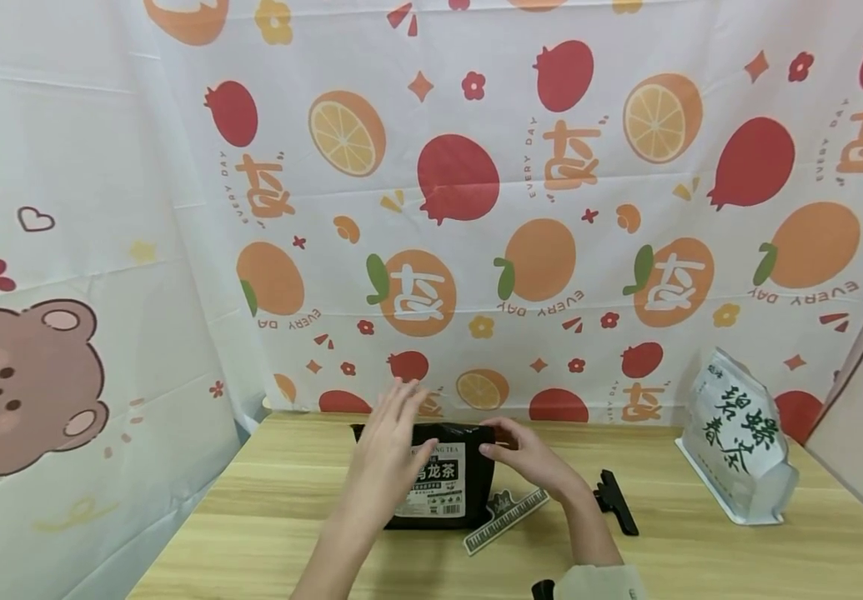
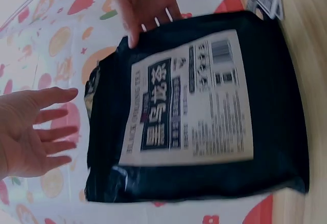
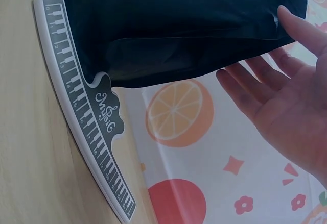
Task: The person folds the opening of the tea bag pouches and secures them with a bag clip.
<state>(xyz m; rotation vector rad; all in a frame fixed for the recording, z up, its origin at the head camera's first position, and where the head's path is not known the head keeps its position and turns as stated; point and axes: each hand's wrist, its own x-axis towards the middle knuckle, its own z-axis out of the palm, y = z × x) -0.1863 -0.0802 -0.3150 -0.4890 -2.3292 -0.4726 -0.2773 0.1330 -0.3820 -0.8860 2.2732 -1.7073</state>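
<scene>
A black bag of oolong tea (image 1: 479, 492) with a pale printed label stands upright on the table, its top edge crumpled. My right hand (image 1: 529, 457) holds the bag's upper right corner, thumb on the front and fingers behind, as the right wrist view (image 3: 286, 86) also shows. My left hand (image 1: 389, 437) is raised by the bag's left side with fingers spread. In the left wrist view a gap separates this left hand (image 2: 36, 132) from the bag's top edge. A piano-key ruler marked "Music" (image 3: 84, 106) lies against the bag's lower right corner.
Right of my right forearm lies a black clip (image 1: 615, 502). A white tea bag (image 1: 735, 442) with dark lettering stands at the table's right. Part of a black object (image 1: 543, 590) shows at the bottom edge. A fruit-print cloth (image 1: 461, 250) hangs behind the wooden table (image 1: 251, 517).
</scene>
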